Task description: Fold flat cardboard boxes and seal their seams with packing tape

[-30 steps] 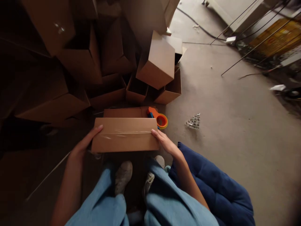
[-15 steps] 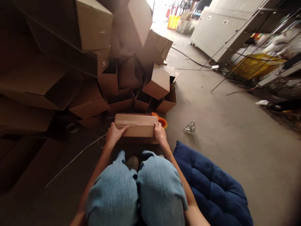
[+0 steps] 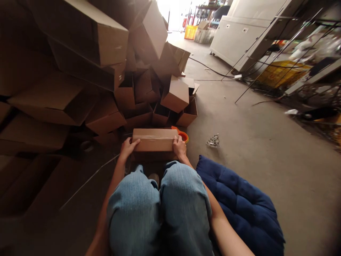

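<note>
Before the knees point(image 3: 183, 188), a box point(image 3: 153, 142) is pinched at its two ends by the left hand point(image 3: 128, 147) and the right hand point(image 3: 180, 145). The tape dispenser point(image 3: 184, 136), close by the right hand, could be knocked if the box were swung that way; the loose pile point(image 3: 174, 93) could be toppled by a forward push. Room is limited ahead and leftward by the pile; more is offered by the floor point(image 3: 247, 137) rightward, past the cushion point(image 3: 239, 204).
</note>
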Demonstrator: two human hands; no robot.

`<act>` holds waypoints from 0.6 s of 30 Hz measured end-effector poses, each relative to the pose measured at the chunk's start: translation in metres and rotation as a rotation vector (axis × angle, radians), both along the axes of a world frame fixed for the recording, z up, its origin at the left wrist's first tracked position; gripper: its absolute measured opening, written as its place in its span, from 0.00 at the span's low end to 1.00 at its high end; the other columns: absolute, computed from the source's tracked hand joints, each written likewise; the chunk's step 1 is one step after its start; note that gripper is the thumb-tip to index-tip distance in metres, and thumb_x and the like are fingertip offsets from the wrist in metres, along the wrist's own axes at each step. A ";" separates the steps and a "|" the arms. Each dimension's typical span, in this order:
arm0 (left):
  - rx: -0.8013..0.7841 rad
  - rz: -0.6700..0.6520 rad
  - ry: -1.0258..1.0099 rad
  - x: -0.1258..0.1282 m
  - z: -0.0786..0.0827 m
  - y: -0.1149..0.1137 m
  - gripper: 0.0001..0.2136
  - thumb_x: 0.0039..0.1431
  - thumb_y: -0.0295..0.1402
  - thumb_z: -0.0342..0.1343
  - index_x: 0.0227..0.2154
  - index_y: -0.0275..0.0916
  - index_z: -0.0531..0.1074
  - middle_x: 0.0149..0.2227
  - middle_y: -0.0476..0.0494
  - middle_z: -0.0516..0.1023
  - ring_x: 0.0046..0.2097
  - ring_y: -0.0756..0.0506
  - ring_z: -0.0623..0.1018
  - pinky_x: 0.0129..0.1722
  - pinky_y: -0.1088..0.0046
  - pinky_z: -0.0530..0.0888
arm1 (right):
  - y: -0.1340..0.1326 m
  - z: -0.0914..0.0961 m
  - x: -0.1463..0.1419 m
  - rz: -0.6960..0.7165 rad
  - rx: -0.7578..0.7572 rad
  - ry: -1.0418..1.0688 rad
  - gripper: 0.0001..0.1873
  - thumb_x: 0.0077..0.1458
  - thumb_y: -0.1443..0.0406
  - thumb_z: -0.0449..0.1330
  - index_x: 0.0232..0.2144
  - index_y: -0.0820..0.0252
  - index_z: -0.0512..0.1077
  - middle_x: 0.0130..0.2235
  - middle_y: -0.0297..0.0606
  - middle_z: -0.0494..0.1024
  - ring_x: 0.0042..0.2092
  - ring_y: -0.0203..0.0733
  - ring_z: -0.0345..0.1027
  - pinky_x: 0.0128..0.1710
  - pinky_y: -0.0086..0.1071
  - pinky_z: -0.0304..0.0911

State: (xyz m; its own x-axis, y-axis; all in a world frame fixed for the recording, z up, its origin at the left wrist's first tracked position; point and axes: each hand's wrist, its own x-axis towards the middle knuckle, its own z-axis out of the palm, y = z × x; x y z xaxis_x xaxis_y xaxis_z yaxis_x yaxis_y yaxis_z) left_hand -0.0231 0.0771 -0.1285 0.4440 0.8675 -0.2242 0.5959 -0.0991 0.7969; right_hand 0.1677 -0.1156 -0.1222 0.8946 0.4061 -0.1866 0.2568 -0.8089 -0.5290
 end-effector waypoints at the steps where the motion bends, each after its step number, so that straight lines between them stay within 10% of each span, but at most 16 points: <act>1: 0.001 0.007 -0.007 0.000 -0.001 0.000 0.21 0.56 0.40 0.63 0.50 0.34 0.76 0.53 0.30 0.80 0.54 0.35 0.79 0.51 0.64 0.74 | 0.000 0.000 0.000 -0.004 0.003 0.000 0.25 0.72 0.57 0.43 0.61 0.63 0.65 0.50 0.55 0.80 0.51 0.56 0.77 0.50 0.44 0.67; 18: -0.145 0.140 -0.214 -0.003 -0.008 0.003 0.19 0.50 0.42 0.61 0.42 0.35 0.82 0.45 0.39 0.85 0.51 0.38 0.81 0.48 0.67 0.73 | -0.001 -0.005 0.000 -0.020 0.045 0.002 0.25 0.71 0.57 0.45 0.61 0.63 0.65 0.48 0.54 0.81 0.49 0.56 0.77 0.50 0.43 0.66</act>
State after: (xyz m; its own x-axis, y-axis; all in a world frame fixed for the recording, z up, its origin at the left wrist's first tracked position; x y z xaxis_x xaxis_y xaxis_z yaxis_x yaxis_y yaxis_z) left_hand -0.0257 0.0802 -0.1360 0.3728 0.8893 -0.2649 0.4127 0.0968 0.9057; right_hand 0.1678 -0.1170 -0.1271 0.9021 0.3966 -0.1700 0.2401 -0.7888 -0.5658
